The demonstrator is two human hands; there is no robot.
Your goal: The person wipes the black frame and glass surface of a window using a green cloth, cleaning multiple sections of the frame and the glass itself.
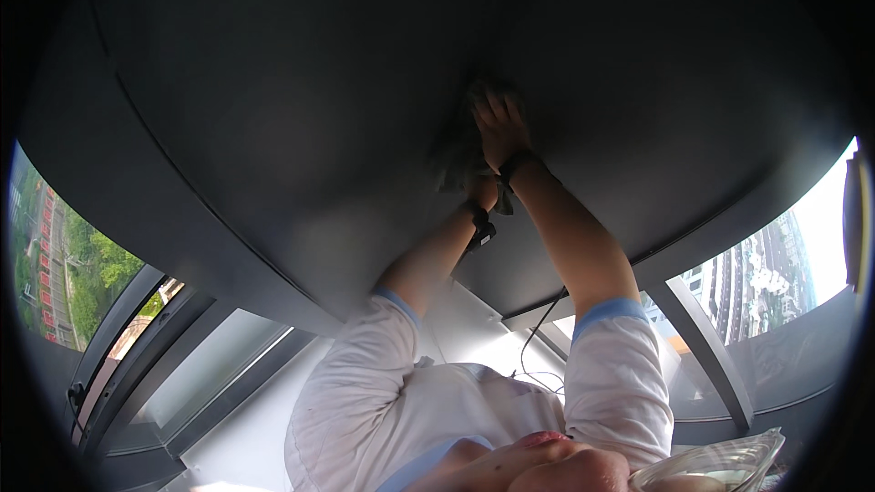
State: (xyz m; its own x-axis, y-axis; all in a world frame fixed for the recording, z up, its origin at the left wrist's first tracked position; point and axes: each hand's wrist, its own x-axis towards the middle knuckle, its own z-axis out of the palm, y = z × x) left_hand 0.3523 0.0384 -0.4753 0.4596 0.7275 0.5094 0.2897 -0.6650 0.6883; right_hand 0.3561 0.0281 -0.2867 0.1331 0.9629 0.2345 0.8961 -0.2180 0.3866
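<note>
A broad dark grey panel (pixel 287 123) fills most of the view before me, bent by the lens. My right hand (pixel 502 126) lies against it with fingers stretched out, over a dark cloth (pixel 454 160). Close below it is my left hand (pixel 484 193), at the lower part of the same cloth. Its fingers are hidden by the cloth and shadow, so its grip does not show. Dark bands circle both wrists, and a small black device (pixel 482 236) sits at the left one. The cloth looks blurred in the dim light.
A framed window (pixel 102 260) on the left looks out on trees; another (pixel 759 280) on the right shows buildings. A thin black cable (pixel 530 342) hangs beside my right arm. Grey frame bars (pixel 711 355) and a dark panel seam (pixel 205 198) flank the arms.
</note>
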